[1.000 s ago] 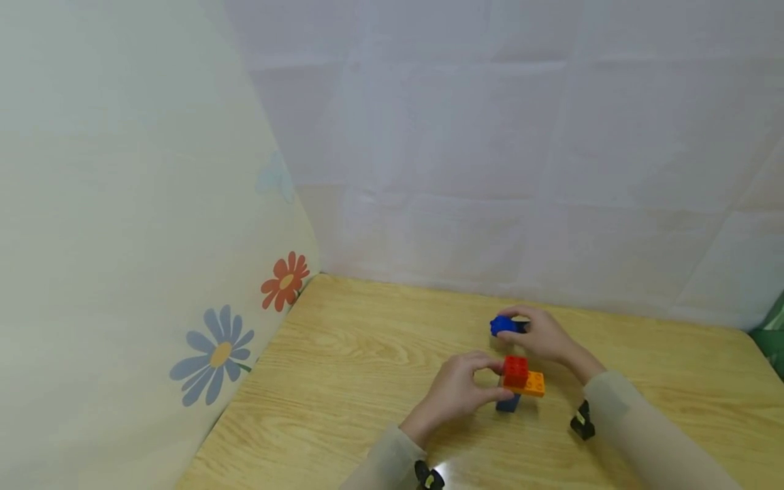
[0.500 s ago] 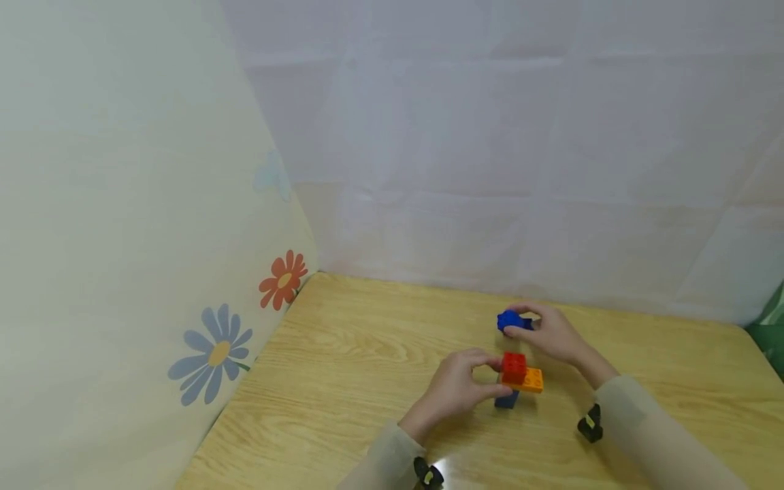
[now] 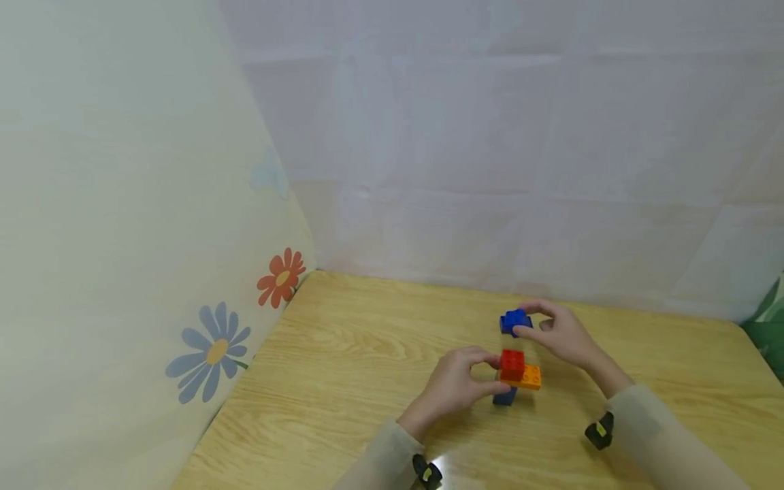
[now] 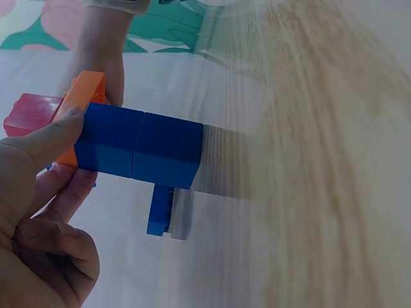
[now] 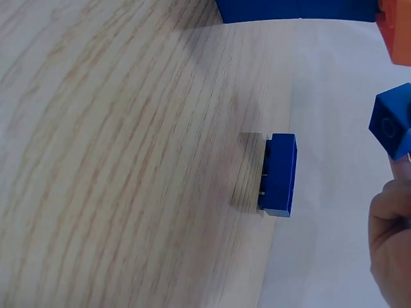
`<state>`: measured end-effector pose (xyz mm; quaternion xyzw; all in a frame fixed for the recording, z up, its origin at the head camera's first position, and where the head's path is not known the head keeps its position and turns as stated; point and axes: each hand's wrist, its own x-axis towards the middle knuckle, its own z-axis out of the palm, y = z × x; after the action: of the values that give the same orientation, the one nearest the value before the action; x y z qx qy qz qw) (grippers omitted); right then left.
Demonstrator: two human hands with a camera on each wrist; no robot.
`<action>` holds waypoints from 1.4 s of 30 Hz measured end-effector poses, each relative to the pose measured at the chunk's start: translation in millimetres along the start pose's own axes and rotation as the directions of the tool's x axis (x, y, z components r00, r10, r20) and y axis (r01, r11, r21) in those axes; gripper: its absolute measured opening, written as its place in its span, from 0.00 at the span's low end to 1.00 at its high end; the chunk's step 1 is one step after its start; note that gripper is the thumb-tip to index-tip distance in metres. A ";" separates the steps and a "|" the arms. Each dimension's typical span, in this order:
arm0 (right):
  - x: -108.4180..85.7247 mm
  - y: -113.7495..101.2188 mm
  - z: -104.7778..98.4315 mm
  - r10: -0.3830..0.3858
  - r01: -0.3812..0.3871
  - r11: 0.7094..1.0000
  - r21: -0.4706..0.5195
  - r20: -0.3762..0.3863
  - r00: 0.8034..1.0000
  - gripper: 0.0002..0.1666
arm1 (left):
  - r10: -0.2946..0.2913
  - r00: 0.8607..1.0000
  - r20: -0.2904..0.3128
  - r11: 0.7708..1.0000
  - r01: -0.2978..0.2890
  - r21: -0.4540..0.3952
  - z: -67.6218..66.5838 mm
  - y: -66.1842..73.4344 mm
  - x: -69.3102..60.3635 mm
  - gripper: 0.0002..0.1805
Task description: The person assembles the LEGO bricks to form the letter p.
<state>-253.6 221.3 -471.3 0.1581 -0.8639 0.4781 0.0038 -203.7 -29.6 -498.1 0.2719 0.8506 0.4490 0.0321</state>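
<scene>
My left hand [image 3: 456, 384] pinches a stack of building bricks between thumb and fingers. A red brick [image 3: 512, 365] tops it, an orange brick [image 3: 531, 378] juts to the right beneath, and two blue bricks [image 4: 138, 144] form the column below. Farther back, my right hand [image 3: 563, 337] pinches a small blue brick [image 5: 390, 122] above the table. Another blue brick [image 5: 279, 174] lies on the table with its studs to one side in the right wrist view. From the head, these two blue bricks overlap, just behind the stack.
The wood-grain table [image 3: 367, 340] meets a pale cloth backdrop [image 3: 429, 170] close behind the right hand. On the left stands a cream panel [image 3: 122, 170] with printed flowers. Green patterned cloth [image 3: 768, 340] shows at the far right. A dark device [image 3: 599, 431] hangs at the right wrist.
My right hand has moved to the right with its blue brick, so more of the blue brick on the table shows at its left. My left hand stays on the stack.
</scene>
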 end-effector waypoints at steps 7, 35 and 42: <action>-8.7 2.5 -2.8 -0.005 0.004 0.996 0.092 0.010 1.000 0.28 | -0.017 1.000 0.007 1.000 0.017 -0.002 0.7 -1.7 0.2 0.22; -51.2 -2.9 -17.1 -0.145 0.147 0.977 0.153 -0.025 0.989 0.23 | -0.011 1.000 -0.007 1.000 0.011 -0.006 -0.6 0.3 -0.3 0.22; -59.3 -7.6 -14.4 -0.175 0.179 0.971 0.158 -0.037 0.984 0.22 | -0.003 1.000 -0.011 1.000 0.003 -0.008 1.4 -1.5 0.3 0.22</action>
<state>-197.2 245.4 -466.5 0.2287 -0.8050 0.5457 0.0435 -204.2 -29.1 -500.0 0.2680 0.8494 0.4536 0.0293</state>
